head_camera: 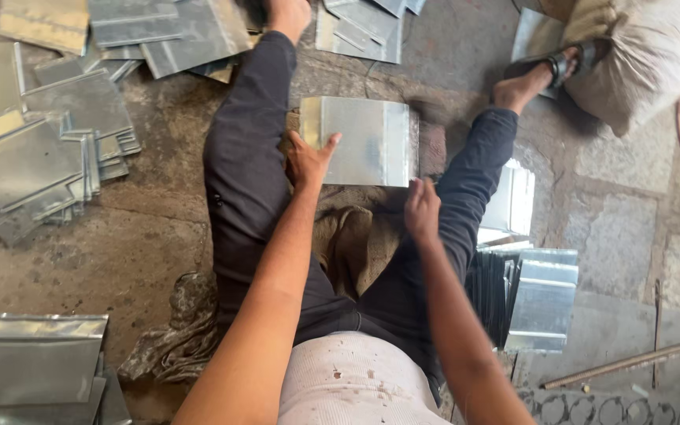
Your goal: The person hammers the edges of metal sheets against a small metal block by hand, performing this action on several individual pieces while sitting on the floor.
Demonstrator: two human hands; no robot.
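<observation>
My left hand (308, 160) lies with fingers apart on the galvanized sheet-metal panel (367, 140); right hand (421, 208) at five o'clock, fingers together on its edge — I'd press flat

Soft daylight falls on me from above, even and fairly bright, with no hard shadows on the floor (151, 260). The sheet (367, 142) between my legs catches the light and shines pale, almost washed out along its right part. A brighter patch glares white off the metal (513, 201) by my right knee. My left hand (308, 161) is sharp; my right hand (421, 211) is a little smeared, and there is a soft blur just past the sheet's top right corner. The wide lens bends the edges: my arms swell toward the bottom, and the stacks (37, 358) at the corners lean and stretch. The sack (647, 55) at top right looks slightly overexposed.
</observation>
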